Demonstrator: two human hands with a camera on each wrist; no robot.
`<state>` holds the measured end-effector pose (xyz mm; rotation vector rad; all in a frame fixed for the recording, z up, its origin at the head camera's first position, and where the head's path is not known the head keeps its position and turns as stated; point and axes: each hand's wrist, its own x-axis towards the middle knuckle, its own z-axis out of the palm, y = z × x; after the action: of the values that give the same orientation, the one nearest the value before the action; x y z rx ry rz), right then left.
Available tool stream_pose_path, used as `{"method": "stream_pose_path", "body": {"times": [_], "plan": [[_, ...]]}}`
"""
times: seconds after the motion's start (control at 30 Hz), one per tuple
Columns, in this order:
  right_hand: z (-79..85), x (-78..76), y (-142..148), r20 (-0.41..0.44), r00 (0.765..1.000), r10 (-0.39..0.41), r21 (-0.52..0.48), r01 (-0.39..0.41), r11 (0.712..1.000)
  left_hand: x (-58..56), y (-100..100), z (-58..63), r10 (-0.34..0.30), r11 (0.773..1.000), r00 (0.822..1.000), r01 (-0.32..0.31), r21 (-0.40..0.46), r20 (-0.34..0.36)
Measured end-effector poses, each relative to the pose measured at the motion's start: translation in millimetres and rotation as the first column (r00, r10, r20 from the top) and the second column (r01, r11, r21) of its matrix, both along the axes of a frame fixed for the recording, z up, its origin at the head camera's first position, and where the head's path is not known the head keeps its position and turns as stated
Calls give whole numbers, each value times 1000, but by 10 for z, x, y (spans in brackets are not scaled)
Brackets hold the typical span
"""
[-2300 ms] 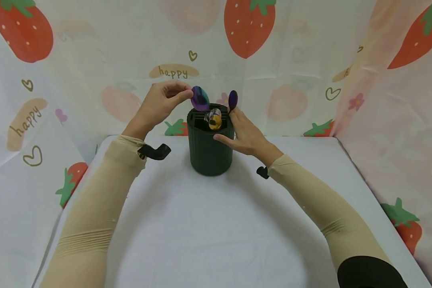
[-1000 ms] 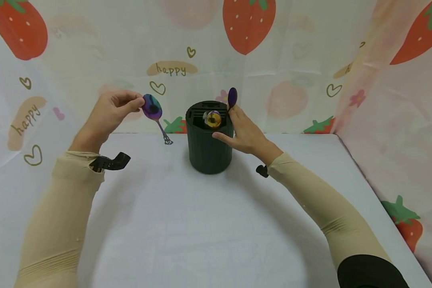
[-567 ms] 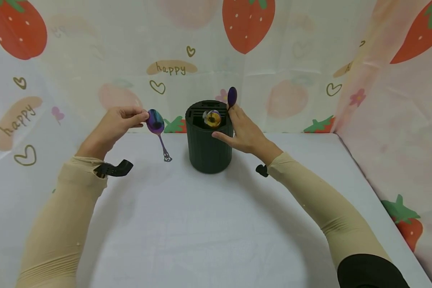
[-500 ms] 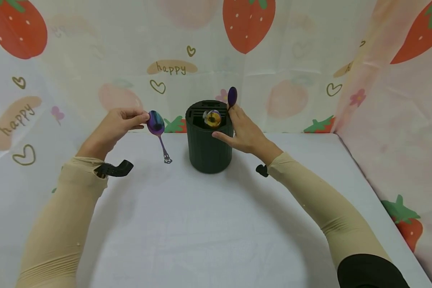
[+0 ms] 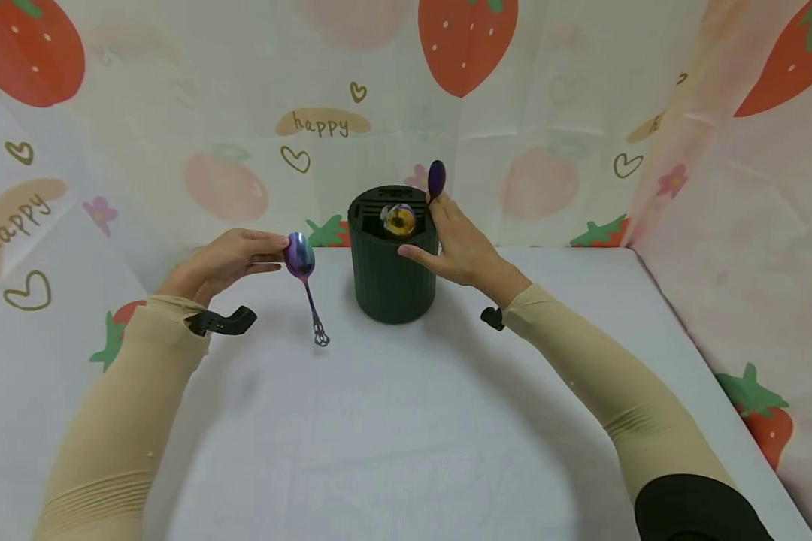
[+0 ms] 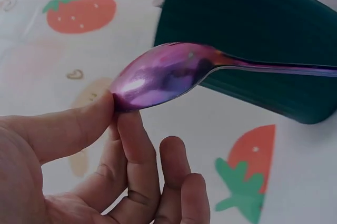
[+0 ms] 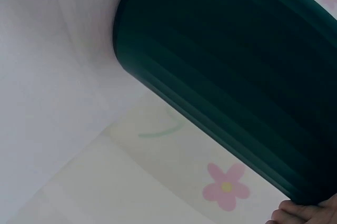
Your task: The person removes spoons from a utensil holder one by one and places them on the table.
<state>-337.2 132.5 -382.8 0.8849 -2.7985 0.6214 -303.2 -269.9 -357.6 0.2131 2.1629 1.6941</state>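
My left hand [image 5: 233, 259] pinches the bowl tip of an iridescent purple spoon [image 5: 300, 258] between thumb and fingers. The spoon hangs with its openwork handle end downward, left of a dark green ribbed utensil holder [image 5: 394, 282]. In the left wrist view the spoon's bowl [image 6: 163, 74] shows its purple back. My right hand [image 5: 463, 252] rests against the holder's right side, fingers straight along the rim and thumb on the front. Beside those fingers a second purple spoon [image 5: 436, 179] stands up. A shiny gold rounded piece [image 5: 401, 222] sits in the holder's opening.
The holder stands near the back of a white-covered table [image 5: 392, 421]. A strawberry-patterned curtain [image 5: 548, 113] rises behind and at both sides. Slots [image 5: 392, 194] show at the back of the holder's top.
My left hand has moved the spoon from above the holder out to the left, then lowered it toward the table. The right hand and holder stay in place.
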Motion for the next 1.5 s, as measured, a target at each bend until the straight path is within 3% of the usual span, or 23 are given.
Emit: {"method": "stream_pose_path", "body": {"times": [0.43, 0.63, 0.93, 1.23, 1.5], "plan": [[-1, 9, -31, -6, 1000, 4, -2, -4, 1000, -103, 10, -490, -38, 999, 984, 33, 29, 172], [6, 8, -37, -15, 1000, 5, -2, -5, 1000, -168, -5, -644, -50, 998, 981, 41, 50, 189], [8, -1, -39, -15, 1000, -2, 7, 2, 1000, -222, 8, -885, -55, 987, 993, 70, -146, 106], [4, 12, -28, -19, 1000, 3, -15, -3, 1000, -287, -22, -1063, -87, 964, 995, 99, -247, 56], [-5, 13, -21, -1, 1000, -12, -4, 12, 1000, -360, -6, -1166, -94, 917, 994, 106, -386, 48]]}}
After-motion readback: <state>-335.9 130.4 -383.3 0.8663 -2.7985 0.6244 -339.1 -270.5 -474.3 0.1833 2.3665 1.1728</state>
